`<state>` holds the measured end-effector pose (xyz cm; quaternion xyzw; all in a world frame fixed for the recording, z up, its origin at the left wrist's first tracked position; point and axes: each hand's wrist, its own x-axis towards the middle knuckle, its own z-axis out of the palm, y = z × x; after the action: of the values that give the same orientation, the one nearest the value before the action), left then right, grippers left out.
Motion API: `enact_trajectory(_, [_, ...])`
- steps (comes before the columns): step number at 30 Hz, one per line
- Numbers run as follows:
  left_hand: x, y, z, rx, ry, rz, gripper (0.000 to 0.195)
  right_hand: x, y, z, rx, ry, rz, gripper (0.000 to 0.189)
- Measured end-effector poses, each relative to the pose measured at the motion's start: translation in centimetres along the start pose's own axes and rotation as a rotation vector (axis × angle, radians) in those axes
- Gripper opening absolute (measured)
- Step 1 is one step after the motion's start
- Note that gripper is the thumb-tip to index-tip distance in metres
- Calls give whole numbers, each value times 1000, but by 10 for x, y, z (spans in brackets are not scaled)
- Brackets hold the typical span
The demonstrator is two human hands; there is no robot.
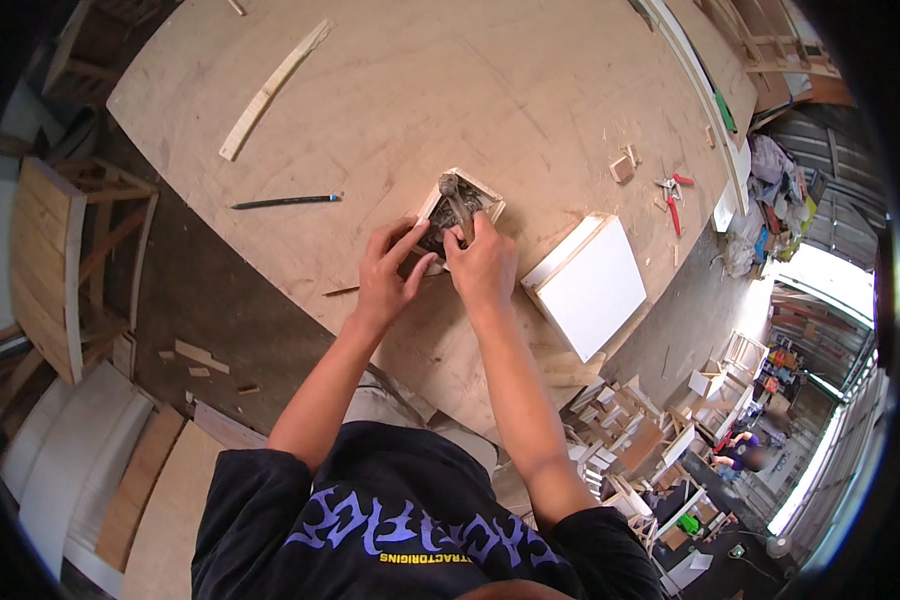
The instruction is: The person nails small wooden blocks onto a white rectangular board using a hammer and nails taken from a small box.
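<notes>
In front of me a small open wooden box (495, 201) stands on the plywood tabletop (390, 112). Loose metal pieces that look like nails (442, 214) fill it. A hammer (448, 184) lies across this box, its head towards the far rim. My right hand (484, 259) has its thumb and fingers around the hammer's handle, low over the nails. At the box's left side is my left hand (390, 266), fingers spread and fingertips at the rim. Part of the box's near side is hidden by my hands.
Right of the box sits a white-faced wooden box or panel (591, 289). Red-handled cutters (673, 199) and wood offcuts (622, 168) lie farther right. A dark pencil (285, 202) and a wood strip (274, 91) are left. A person (742, 454) is in the background.
</notes>
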<state>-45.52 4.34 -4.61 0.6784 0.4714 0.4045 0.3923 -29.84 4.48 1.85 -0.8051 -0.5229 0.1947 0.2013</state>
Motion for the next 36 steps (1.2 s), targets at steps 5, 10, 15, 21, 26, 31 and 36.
enact_trajectory(5, [1,-7,-4,-16,-41,17,59,8,-8,-4,-95,-41,123,22])
enact_trajectory(10, [2,-3,-3,-21,-50,-7,59,8,-9,6,-163,-8,138,20])
enact_trajectory(15, [1,-1,-3,-15,-55,-37,58,8,-11,9,-194,-24,114,21])
enact_trajectory(21, [4,8,-9,19,-79,-42,56,3,0,-14,124,-118,179,26])
enact_trajectory(26, [7,30,-10,147,-136,125,51,0,4,-38,220,-200,318,29])
enact_trajectory(31, [15,43,8,179,-80,125,33,-11,15,-35,465,-145,333,30])
enact_trajectory(36, [25,45,6,66,-170,40,13,-22,37,-17,707,-117,290,31])
